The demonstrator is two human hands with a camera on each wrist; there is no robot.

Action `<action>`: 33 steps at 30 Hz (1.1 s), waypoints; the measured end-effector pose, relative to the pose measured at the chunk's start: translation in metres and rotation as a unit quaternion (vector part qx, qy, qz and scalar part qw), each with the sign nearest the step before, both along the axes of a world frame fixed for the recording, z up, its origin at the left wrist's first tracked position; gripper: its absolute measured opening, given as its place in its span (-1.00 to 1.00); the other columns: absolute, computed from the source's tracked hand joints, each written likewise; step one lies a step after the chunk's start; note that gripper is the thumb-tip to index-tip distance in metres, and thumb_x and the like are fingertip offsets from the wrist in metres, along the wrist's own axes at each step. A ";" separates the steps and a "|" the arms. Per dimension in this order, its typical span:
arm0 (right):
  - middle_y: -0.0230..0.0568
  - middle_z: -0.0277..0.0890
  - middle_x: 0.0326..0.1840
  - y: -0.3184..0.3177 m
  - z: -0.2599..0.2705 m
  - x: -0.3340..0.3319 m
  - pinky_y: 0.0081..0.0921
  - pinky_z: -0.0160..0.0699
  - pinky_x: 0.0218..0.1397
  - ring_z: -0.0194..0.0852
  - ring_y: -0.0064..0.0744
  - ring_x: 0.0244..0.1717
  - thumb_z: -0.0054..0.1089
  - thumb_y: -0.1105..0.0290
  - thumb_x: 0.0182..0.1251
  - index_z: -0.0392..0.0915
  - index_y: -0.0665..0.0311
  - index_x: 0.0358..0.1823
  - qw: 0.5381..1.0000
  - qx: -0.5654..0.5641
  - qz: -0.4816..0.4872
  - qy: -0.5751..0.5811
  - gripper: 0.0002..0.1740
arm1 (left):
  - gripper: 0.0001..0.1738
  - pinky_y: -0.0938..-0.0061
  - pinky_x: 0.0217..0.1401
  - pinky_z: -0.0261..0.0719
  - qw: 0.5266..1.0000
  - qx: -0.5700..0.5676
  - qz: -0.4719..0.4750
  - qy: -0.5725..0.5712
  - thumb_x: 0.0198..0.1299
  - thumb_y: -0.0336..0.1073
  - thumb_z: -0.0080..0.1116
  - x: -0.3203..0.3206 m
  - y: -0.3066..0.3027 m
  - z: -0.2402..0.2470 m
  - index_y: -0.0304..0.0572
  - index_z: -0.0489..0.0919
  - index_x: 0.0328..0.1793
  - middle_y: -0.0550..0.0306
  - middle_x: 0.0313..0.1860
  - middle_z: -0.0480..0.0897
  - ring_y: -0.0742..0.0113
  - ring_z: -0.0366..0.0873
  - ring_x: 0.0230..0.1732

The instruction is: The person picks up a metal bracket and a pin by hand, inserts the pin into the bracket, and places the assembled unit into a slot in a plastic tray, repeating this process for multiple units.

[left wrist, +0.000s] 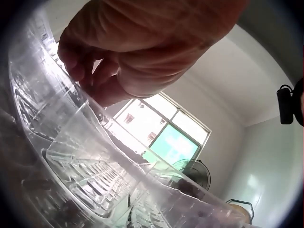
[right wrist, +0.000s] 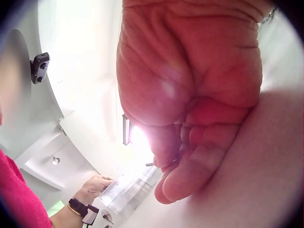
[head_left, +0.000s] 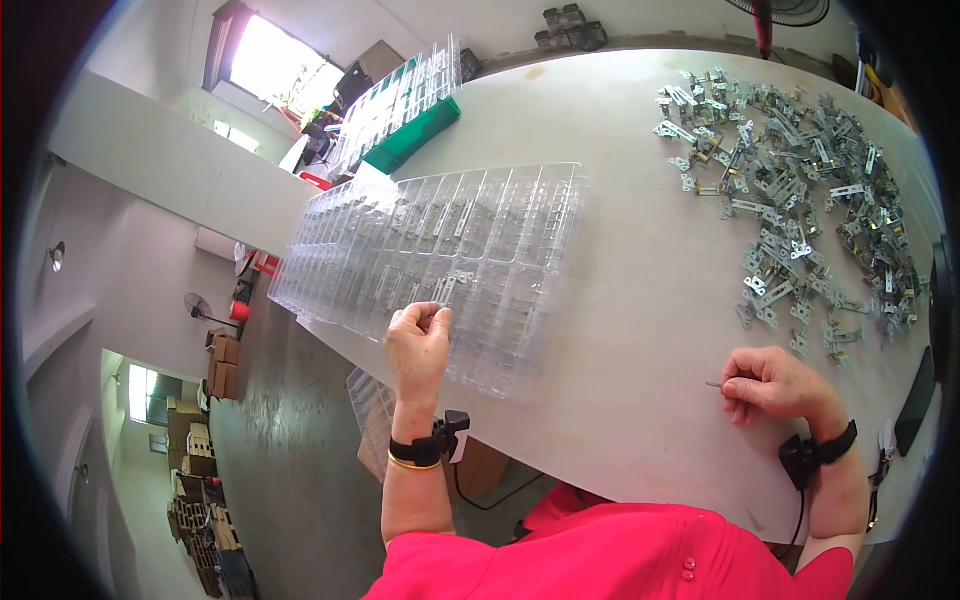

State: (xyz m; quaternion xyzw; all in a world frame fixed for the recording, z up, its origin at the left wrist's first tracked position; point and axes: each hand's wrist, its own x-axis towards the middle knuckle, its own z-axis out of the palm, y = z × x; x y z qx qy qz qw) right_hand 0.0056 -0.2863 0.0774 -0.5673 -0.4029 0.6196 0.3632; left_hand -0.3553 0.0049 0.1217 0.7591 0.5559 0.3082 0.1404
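My left hand (head_left: 418,345) is over the clear plastic tray (head_left: 515,330), its thumb and fingers pinched together around a small grey metal piece (head_left: 444,306), mostly hidden by the fingertips. Right beyond them, silvery metal fittings (head_left: 462,276) lie in the tray's compartments. In the left wrist view, the fingertips are close against the top edge of a tray wall (left wrist: 123,142). My right hand (head_left: 775,385) rests low over the white table with curled fingers. It grips a thin metal rod (head_left: 713,384), whose tip sticks out to the left; the rest is inside the hand.
A large heap of loose metal fittings (head_left: 810,190) spreads over the table's right side. Behind the tray stands another compartment tray (head_left: 395,110) with a green bin (head_left: 412,136) along it. A dark flat object (head_left: 914,400) lies at the right edge of the table (head_left: 620,330).
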 end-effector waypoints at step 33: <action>-0.27 0.68 -0.39 0.001 0.004 -0.004 -0.56 0.66 -0.33 0.69 -0.53 -0.44 0.13 0.46 0.53 0.55 0.38 -0.20 1.000 -0.020 -0.021 -0.003 -0.87 | -0.66 0.16 0.06 0.55 0.992 0.045 0.000 0.122 0.31 -0.10 0.32 -0.003 0.009 0.008 -0.29 0.72 -0.13 -0.10 -0.13 0.71 -0.05 0.63 -0.06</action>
